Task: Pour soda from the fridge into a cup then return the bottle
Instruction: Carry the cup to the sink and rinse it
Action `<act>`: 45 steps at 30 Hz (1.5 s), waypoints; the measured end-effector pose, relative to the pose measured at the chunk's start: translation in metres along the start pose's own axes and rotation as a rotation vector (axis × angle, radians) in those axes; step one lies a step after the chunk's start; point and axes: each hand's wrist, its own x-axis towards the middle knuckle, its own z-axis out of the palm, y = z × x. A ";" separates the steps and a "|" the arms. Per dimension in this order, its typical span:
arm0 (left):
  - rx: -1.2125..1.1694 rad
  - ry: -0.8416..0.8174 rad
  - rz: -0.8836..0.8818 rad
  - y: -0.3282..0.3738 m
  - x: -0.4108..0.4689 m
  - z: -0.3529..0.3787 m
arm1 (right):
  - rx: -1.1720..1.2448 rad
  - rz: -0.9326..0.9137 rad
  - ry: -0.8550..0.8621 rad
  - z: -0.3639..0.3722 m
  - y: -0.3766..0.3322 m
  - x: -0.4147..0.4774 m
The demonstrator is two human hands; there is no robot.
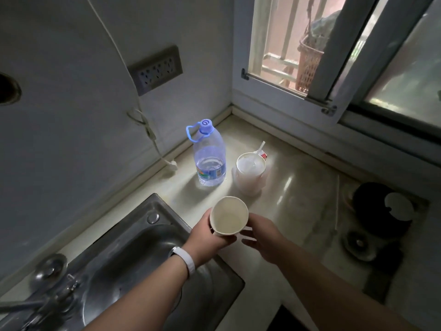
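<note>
Over the counter [298, 187], left hand [210, 237] grips a tilted paper cup [229, 216], right hand [262, 237] slack-fingered beside; bottle [210, 161] holds clear liquid.

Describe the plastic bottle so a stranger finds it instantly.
Start at the steel sink; behind it the counter runs into the window corner. The bottle stands there upright, left of a white cup: clear, with blue cap and carry loop.

Bottle [209, 155] left of container [250, 174]
</note>
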 end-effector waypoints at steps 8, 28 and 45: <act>0.118 -0.017 -0.032 -0.016 0.040 0.003 | 0.008 0.049 0.004 0.000 -0.010 0.038; 0.170 0.015 -0.314 -0.023 0.001 -0.021 | -0.006 0.116 0.106 0.011 0.021 0.020; 0.802 0.243 -0.572 -0.113 -0.260 -0.133 | -1.630 -0.480 -0.651 0.152 0.116 -0.062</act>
